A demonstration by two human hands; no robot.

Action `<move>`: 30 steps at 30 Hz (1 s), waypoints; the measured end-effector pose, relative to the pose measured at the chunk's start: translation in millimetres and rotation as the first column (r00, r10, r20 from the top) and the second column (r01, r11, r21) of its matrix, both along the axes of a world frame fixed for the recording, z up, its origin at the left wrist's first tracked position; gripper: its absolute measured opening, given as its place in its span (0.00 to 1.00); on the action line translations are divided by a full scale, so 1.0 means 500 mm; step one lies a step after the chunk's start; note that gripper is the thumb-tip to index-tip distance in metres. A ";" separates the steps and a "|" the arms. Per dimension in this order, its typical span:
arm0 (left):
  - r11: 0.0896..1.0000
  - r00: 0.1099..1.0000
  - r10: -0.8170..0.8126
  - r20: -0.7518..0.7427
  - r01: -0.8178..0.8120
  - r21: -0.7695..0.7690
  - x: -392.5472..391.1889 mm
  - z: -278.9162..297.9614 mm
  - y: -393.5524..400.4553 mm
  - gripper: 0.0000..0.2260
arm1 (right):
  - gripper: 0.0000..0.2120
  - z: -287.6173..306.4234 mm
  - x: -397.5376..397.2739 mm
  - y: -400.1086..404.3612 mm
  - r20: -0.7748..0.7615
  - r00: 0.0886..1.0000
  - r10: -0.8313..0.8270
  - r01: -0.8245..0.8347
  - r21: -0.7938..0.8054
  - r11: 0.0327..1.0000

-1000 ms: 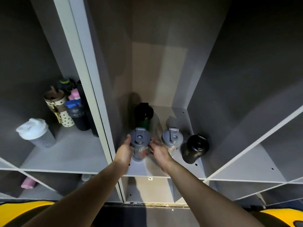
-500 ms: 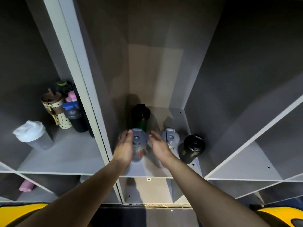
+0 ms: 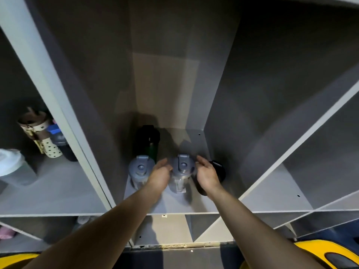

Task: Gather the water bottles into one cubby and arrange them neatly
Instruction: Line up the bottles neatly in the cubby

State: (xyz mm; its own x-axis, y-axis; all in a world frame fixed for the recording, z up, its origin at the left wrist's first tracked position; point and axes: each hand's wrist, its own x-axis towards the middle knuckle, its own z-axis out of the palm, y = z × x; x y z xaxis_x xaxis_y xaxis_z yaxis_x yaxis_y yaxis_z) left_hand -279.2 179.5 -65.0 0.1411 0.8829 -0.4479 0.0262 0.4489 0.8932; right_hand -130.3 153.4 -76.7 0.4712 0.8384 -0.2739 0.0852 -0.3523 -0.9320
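The middle cubby [image 3: 174, 207] holds several bottles. A dark green bottle with a black lid [image 3: 148, 139] stands at the back left. In front are two clear bottles with grey flip lids, one on the left [image 3: 140, 172] and one in the middle [image 3: 181, 171]. A black bottle [image 3: 218, 169] stands at the right, partly hidden behind my right hand [image 3: 206, 174]. My left hand [image 3: 160, 174] and my right hand flank the middle grey-lid bottle, fingers spread, close to its sides. Whether they press on it is blurred.
The left cubby holds a cream polka-dot bottle [image 3: 48, 150], a dark bottle with a blue lid [image 3: 58, 136] and a white-lidded shaker [image 3: 11, 166]. A pink item [image 3: 5, 232] lies in a lower cubby. Upright dividers [image 3: 64, 121] separate the cubbies.
Both hands let go of the left grey-lid bottle and shifted right to either side of the middle one. The view has shifted right as well.
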 end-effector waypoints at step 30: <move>0.983 0.930 0.078 0.359 -0.012 -0.183 0.004 -0.002 -0.012 0.25 | 0.18 -0.070 0.006 0.012 -0.058 0.992 0.110 -0.114 -0.061 0.992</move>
